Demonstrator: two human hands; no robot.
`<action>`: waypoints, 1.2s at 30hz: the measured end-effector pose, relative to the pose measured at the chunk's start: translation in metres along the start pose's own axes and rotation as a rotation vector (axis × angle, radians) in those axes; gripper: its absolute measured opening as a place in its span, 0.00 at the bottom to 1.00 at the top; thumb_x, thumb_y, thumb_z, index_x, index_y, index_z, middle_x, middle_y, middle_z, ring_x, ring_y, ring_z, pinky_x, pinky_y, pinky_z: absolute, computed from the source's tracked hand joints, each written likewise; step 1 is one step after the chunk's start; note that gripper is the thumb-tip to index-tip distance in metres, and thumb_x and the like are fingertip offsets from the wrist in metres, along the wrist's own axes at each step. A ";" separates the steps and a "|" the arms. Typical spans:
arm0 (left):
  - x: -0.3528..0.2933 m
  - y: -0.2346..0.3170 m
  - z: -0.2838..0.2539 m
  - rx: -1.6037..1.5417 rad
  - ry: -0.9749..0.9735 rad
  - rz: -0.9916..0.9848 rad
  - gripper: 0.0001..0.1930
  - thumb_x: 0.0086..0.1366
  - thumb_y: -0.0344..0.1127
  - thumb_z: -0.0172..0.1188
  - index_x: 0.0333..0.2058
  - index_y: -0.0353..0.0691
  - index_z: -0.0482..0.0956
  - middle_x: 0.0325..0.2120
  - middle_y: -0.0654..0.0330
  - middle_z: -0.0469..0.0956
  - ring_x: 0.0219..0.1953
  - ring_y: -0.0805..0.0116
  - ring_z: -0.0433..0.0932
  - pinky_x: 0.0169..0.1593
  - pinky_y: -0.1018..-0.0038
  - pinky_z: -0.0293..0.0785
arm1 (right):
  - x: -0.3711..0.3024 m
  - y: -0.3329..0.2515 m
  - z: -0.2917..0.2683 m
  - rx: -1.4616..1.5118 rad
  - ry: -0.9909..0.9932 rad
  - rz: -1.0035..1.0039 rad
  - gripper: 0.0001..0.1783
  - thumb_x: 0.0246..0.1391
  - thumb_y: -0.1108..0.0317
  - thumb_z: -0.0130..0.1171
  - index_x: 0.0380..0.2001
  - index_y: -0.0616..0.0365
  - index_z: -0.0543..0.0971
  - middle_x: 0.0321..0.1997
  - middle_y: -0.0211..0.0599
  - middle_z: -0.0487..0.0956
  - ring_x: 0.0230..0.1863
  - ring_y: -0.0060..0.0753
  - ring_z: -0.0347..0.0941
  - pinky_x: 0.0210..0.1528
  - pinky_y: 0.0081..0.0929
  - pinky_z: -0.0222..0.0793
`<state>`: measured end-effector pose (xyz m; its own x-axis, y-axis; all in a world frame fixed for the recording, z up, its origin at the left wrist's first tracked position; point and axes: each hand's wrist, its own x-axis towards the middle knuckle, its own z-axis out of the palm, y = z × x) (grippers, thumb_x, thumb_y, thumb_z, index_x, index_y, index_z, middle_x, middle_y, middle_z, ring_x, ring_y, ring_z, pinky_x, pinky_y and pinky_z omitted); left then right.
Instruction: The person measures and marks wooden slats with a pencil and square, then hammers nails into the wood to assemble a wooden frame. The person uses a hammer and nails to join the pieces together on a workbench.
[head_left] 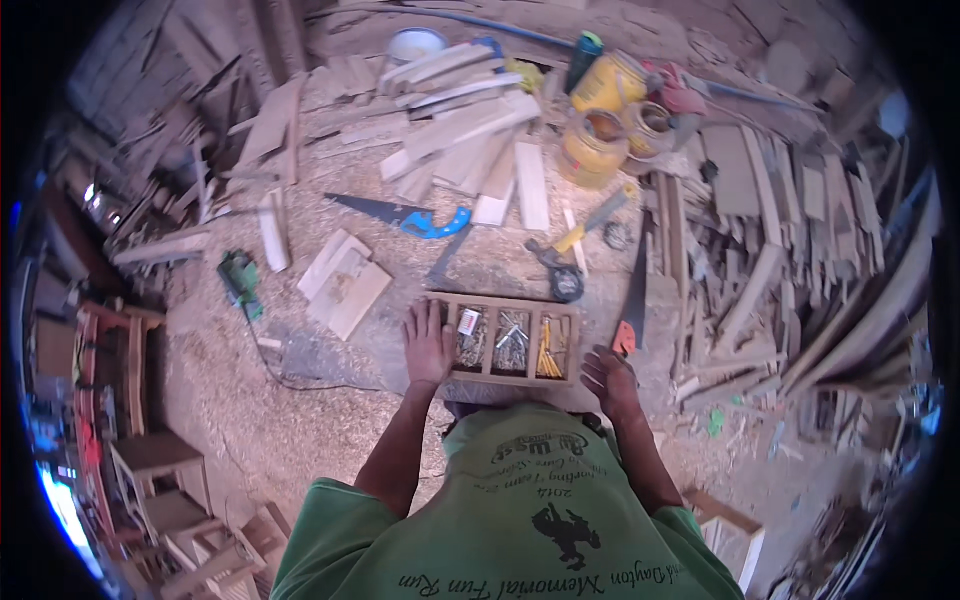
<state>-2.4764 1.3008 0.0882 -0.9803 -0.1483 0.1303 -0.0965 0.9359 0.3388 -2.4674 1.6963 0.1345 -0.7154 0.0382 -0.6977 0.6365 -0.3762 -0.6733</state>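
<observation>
A three-compartment wooden tray (512,380) sits at the workbench's near edge in front of me. Small metal fasteners and a little white-and-red box (468,322) fill its left compartment. Silver nails or screws (512,345) lie in the middle one, and yellow stick-like pieces (546,352) in the right one. My left hand (428,345) lies flat along the tray's left end, fingers stretched out. Beside the right end is my right hand (610,380), fingers apart; whether it touches the tray I cannot tell. An orange-handled handsaw (627,337) lies just beyond that hand.
Beyond the tray lie a tape measure (566,283), a hammer (570,240), a blue-handled saw (436,222) and wooden boards (348,290). A green power tool (240,280) with a cord sits left. Yellow containers (592,150) and stacked planks (470,140) stand farther back.
</observation>
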 end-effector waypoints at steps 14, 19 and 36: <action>-0.029 -0.105 0.004 -0.737 -0.361 -0.521 0.27 0.61 0.39 0.64 0.57 0.33 0.80 0.42 0.42 0.86 0.48 0.45 0.86 0.53 0.56 0.80 | 0.085 0.032 0.017 -0.575 -0.234 -0.075 0.24 0.54 0.72 0.71 0.56 0.64 0.83 0.46 0.37 0.88 0.47 0.32 0.83 0.51 0.35 0.80; 0.002 -0.108 -0.006 -0.436 -0.608 -0.406 0.26 0.55 0.41 0.70 0.52 0.34 0.84 0.42 0.45 0.89 0.45 0.48 0.87 0.51 0.57 0.82 | 0.109 0.034 0.008 -0.800 -0.114 -0.259 0.20 0.49 0.71 0.74 0.47 0.60 0.84 0.33 0.34 0.86 0.27 0.27 0.80 0.24 0.30 0.76; 0.078 -0.147 -0.119 -0.555 -0.448 -0.365 0.22 0.58 0.35 0.66 0.53 0.39 0.85 0.44 0.39 0.88 0.48 0.34 0.87 0.54 0.47 0.83 | 0.055 0.027 0.110 -0.746 0.079 -0.167 0.12 0.56 0.69 0.72 0.41 0.65 0.87 0.32 0.35 0.86 0.29 0.23 0.79 0.32 0.29 0.75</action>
<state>-2.5181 1.1138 0.1600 -0.8909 -0.1617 -0.4244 -0.4398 0.5405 0.7173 -2.5211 1.5866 0.1047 -0.8141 0.1160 -0.5690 0.5679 0.3636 -0.7384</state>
